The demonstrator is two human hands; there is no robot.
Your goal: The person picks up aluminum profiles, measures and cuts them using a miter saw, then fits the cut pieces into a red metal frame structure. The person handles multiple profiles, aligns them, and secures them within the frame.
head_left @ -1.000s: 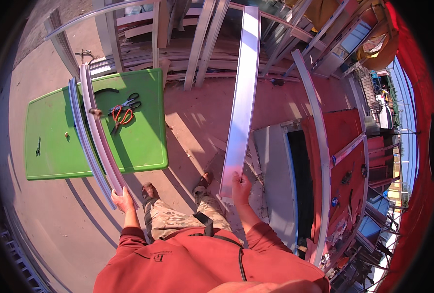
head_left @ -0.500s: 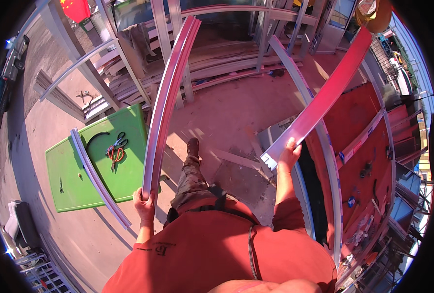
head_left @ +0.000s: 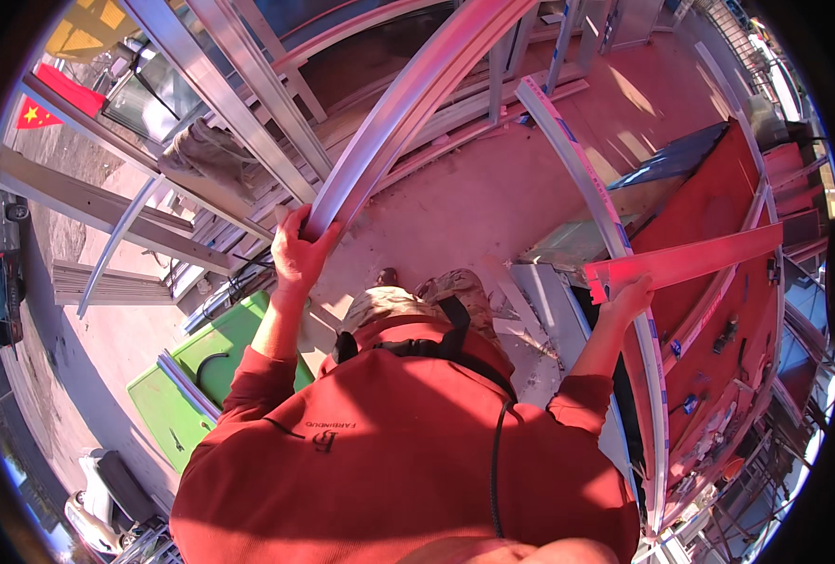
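Observation:
My left hand (head_left: pixel 302 246) is closed around the near end of a long silvery metal profile (head_left: pixel 389 122), which rises forward and to the right, past the top edge. My right hand (head_left: pixel 629 299) grips the near end of a second, flat metal profile (head_left: pixel 699 259), reddish in this light and pointing right. It crosses above a long rail with printed film (head_left: pixel 598 195). Below that lies a red-topped workbench (head_left: pixel 732 329). The two held profiles are apart from each other.
A green table (head_left: pixel 178 409) stands left, with a metal strip (head_left: pixel 187 385) on it. Upright metal frames (head_left: pixel 220 94) and stacked lengths (head_left: pixel 117 282) line the front left. Small tools (head_left: pixel 725 335) lie on the red bench. A vehicle (head_left: pixel 6 268) is parked far left.
My body has turned and stepped right. The left profile has been raised and swung rightward. The right one has swung down from pointing up-right to nearly level over the red bench.

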